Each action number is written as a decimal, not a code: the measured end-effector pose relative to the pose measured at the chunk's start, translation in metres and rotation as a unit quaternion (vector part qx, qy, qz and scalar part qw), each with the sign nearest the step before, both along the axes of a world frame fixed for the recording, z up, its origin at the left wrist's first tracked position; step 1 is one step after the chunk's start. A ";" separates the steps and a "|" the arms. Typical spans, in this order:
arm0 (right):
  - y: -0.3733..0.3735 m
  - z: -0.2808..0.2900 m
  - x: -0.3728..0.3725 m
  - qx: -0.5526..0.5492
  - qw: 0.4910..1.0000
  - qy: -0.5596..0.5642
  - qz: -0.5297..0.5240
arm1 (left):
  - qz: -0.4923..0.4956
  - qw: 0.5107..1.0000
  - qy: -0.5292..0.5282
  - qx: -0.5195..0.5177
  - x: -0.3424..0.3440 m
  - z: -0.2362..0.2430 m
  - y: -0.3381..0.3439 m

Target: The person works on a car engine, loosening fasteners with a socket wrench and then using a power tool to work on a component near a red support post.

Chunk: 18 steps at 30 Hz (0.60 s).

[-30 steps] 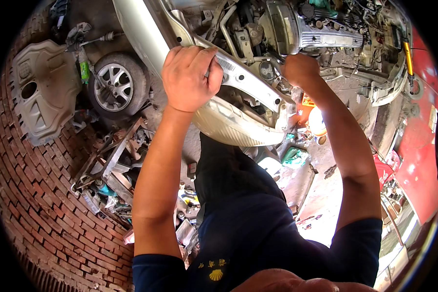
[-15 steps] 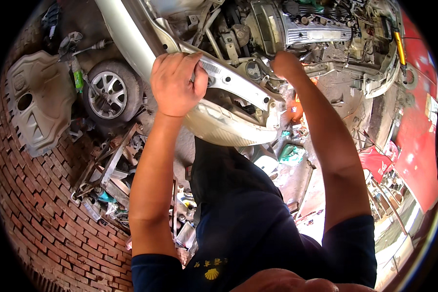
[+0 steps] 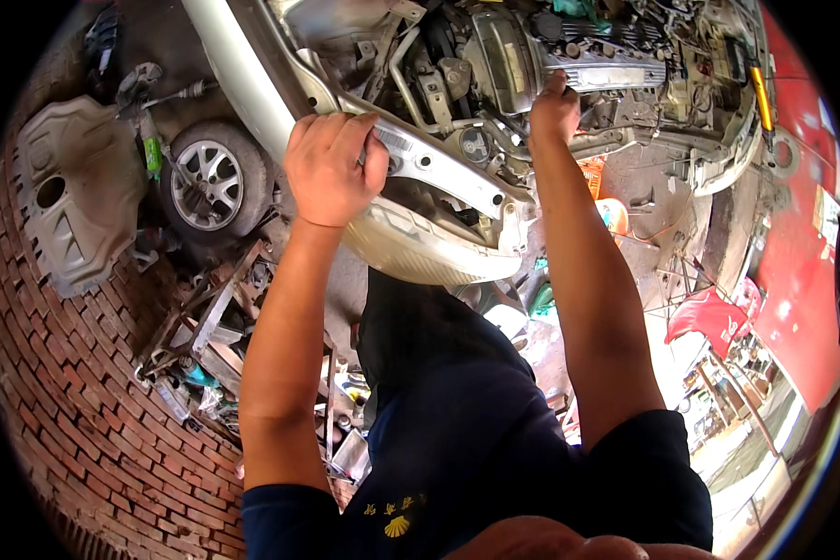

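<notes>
Curled over the silver body edge of the car's front corner (image 3: 252,84), my left hand (image 3: 334,170) is closed on the fender edge above the headlight (image 3: 429,245). Farther forward and to the right, my right hand (image 3: 555,112) reaches into the engine bay. Its fingers are drawn together at the near edge of the ribbed metal engine cover (image 3: 616,77); whatever they hold, if anything, is hidden. Left of that hand lie a round cap (image 3: 474,144) and a ribbed, box-like housing (image 3: 509,65).
A loose wheel (image 3: 205,182) and a large beige moulded panel (image 3: 79,196) lie left, by the brick paving (image 3: 93,392). A metal frame (image 3: 224,308) with scrap parts stands near my left arm. A yellow strut (image 3: 762,98) and red panel (image 3: 803,317) are at right.
My right hand has moved forward, from beside the round cap area to the edge of the engine cover. My left hand keeps its place on the fender edge.
</notes>
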State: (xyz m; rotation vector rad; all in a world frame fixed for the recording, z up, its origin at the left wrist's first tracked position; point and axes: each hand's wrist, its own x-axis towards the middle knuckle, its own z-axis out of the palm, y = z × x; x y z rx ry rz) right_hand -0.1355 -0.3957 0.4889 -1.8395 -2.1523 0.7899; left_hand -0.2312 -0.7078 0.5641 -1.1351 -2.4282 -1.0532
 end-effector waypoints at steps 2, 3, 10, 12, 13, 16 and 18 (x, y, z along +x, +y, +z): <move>0.000 0.011 -0.005 -0.009 0.999 -0.037 0.036 | -0.011 1.000 -0.011 -0.015 0.003 0.004 -0.001; -0.003 0.015 -0.003 -0.015 0.995 -0.071 0.073 | -0.012 1.000 -0.017 -0.018 0.009 0.006 -0.005; -0.026 0.002 -0.006 0.030 0.992 -0.102 0.066 | 0.002 1.000 0.012 -0.001 0.005 0.007 0.007; -0.028 0.009 -0.004 0.013 0.991 -0.099 0.085 | 0.000 1.000 0.004 -0.010 0.005 0.004 0.002; -0.026 0.009 0.001 0.019 0.988 -0.092 0.123 | -0.002 1.000 -0.003 -0.019 0.006 0.005 0.001; -0.026 0.012 0.005 0.021 0.981 -0.102 0.166 | -0.003 1.000 0.005 -0.017 0.005 0.007 0.002; -0.029 0.014 0.001 0.016 0.978 -0.119 0.171 | -0.003 1.000 0.004 -0.019 0.002 0.006 0.003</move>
